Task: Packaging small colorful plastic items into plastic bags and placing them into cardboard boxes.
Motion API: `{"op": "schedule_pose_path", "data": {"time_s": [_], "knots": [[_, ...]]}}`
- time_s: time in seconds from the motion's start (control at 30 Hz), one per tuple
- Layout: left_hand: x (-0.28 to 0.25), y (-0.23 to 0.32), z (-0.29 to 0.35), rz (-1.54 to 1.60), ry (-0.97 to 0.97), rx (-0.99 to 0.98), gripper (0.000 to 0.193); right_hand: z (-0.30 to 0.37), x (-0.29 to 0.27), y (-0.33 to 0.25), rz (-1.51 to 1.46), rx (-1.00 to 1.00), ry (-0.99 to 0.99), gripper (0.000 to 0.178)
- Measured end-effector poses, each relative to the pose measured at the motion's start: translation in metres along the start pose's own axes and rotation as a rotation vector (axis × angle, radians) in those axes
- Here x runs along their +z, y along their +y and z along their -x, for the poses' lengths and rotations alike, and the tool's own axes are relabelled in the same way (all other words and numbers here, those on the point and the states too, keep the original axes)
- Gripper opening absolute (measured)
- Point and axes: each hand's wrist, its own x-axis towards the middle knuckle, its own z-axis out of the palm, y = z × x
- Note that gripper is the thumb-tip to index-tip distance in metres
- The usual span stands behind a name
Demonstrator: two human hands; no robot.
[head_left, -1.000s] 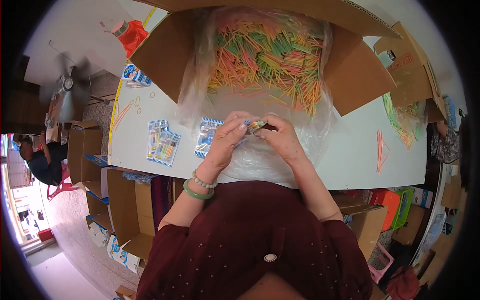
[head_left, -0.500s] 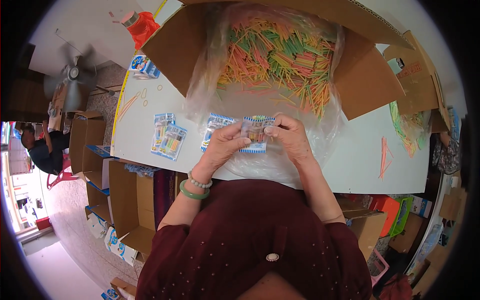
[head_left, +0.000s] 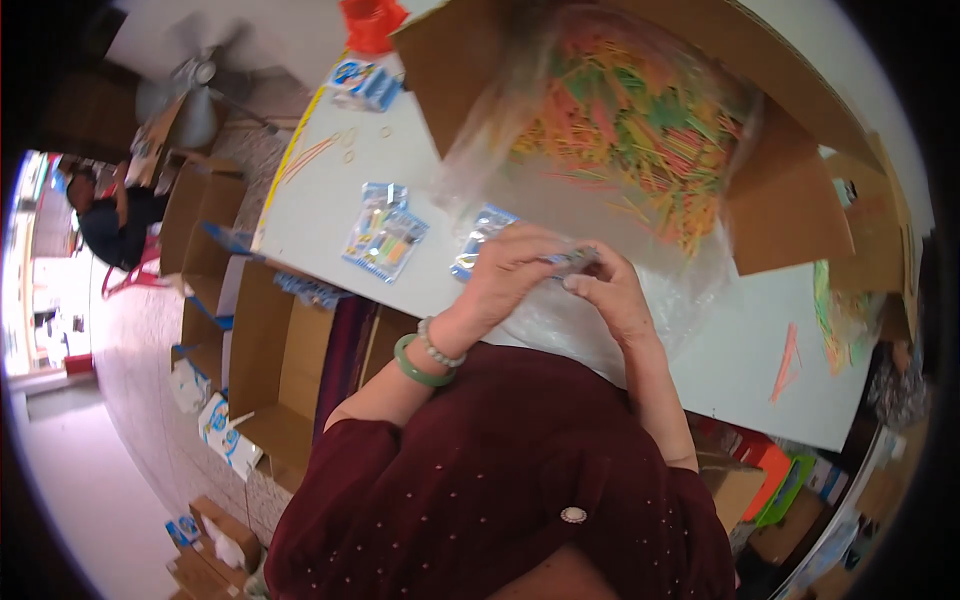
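Note:
Between my two hands is a small clear packet (head_left: 574, 262) with blue edges, seen nearly edge-on and blurred. My left hand (head_left: 503, 278) is closed on its left end, and my right hand (head_left: 618, 302) pinches the right end with thumb and fingers. Just left of my left hand, another packet (head_left: 478, 240) lies on the white table, partly covered by that hand. Two overlapping packets (head_left: 392, 245) with coloured sticks inside rest further left. Beyond my hands, a large carton (head_left: 785, 190) lined with clear plastic holds a heap of thin coloured sticks (head_left: 640, 110).
A blue-and-white pack (head_left: 362, 84) and a red bag (head_left: 370, 22) stand at the table's far left, near rubber bands (head_left: 348, 140). Loose pink sticks (head_left: 787, 362) lie at right. Open cartons (head_left: 280, 350) stand below the left edge. A fan (head_left: 203, 75) and a seated person (head_left: 120, 220) are further off.
The whole view has tilted and shifted, so the table sits further right and slanted. The packet in my hands has turned from face-up to nearly edge-on, and both hands have drawn closer together.

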Motion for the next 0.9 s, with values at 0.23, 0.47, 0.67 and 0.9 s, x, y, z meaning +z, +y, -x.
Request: {"op": "schedule_pose_path", "data": {"time_s": [0.23,0.47,0.67,0.9], "knots": [[-0.006,0.019,0.016,0.134,0.087,-0.372,0.014,0.006,0.027,0.004,0.074,-0.017,-0.119,0.014],[-0.064,0.010,0.054,0.102,0.194,-0.408,0.010,-0.001,0.045,0.022,0.484,-0.221,-0.318,0.022],[-0.111,-0.045,0.054,-0.989,0.327,-0.126,0.014,0.001,0.038,0.019,0.395,-0.005,-0.204,0.018],[-0.116,-0.046,0.077,-1.349,0.484,-0.208,0.036,0.008,0.034,0.022,0.375,0.075,-0.190,0.016]]}}
